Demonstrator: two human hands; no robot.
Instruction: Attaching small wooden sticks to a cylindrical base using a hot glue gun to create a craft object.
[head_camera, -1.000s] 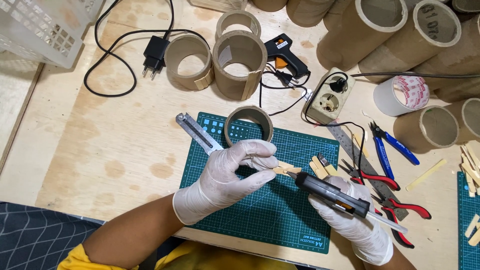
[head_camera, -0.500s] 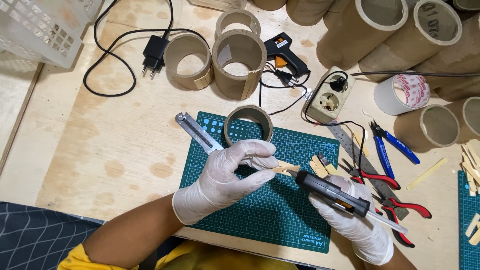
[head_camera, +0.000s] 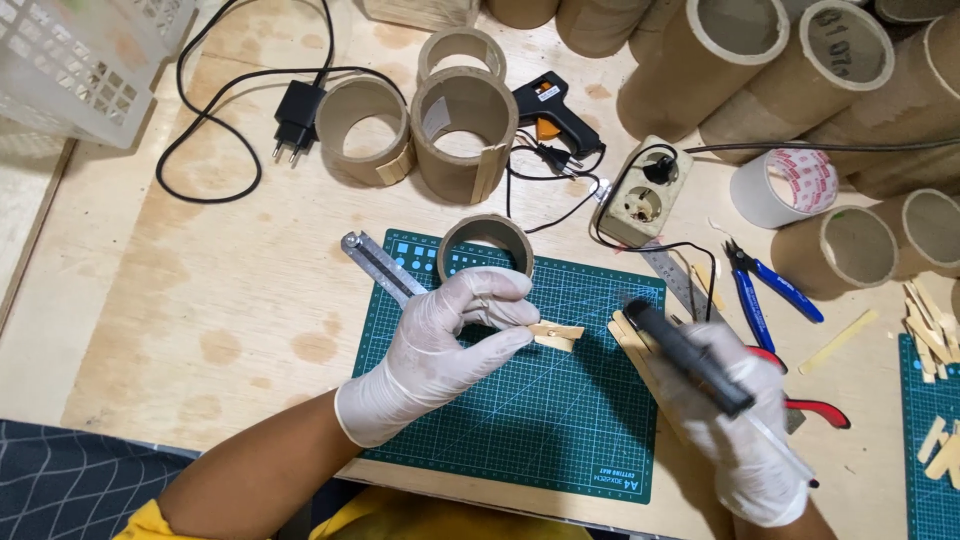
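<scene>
We look down on a green gridded cutting mat (head_camera: 520, 410). Our white-gloved left hand (head_camera: 440, 340) pinches a short pale wooden stick piece (head_camera: 556, 335) between thumb and fingers, just above the mat. Our gloved right hand (head_camera: 735, 430) is closed around a black utility knife (head_camera: 690, 358), its blade hard to make out. Uncut pale wooden sticks (head_camera: 635, 345) lie beside; a short cardboard ring (head_camera: 487, 245) stands bare, so most work seems left.

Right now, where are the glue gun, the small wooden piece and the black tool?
glue gun (head_camera: 550, 112), head view, black body.
small wooden piece (head_camera: 558, 334), head view, free end beyond the left fingertips.
black tool (head_camera: 680, 350), head view, mid-shaft.
</scene>
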